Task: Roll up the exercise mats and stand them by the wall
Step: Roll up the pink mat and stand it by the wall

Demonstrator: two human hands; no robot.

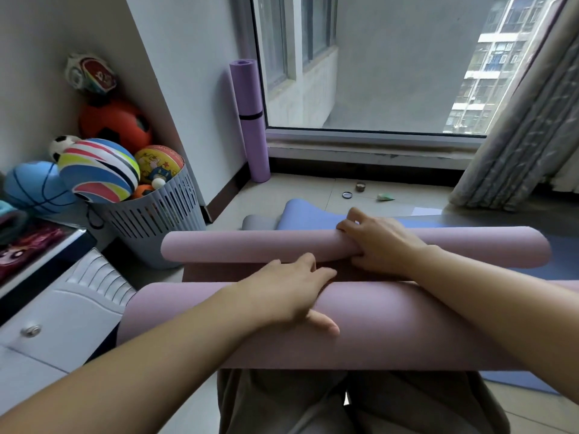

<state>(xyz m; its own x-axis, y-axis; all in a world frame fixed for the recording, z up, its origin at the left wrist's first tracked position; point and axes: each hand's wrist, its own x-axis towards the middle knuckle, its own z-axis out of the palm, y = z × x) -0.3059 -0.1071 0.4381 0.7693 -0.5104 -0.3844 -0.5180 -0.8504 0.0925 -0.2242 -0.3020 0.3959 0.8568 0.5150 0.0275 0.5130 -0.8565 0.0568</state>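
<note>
Right hand (pixel 380 242) around pink double-rolled mat (pixel 235 247)

A pink mat (pixel 391 327), rolled inward from both ends, lies over a flat blue mat (pixel 313 214). A strapped purple roll (pixel 250 120) stands upright against the wall (pixel 194 89).

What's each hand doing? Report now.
Left hand: open, pressing the near roll of the pink foam exercise mat.
Right hand: grip closed round its far roll.
</note>
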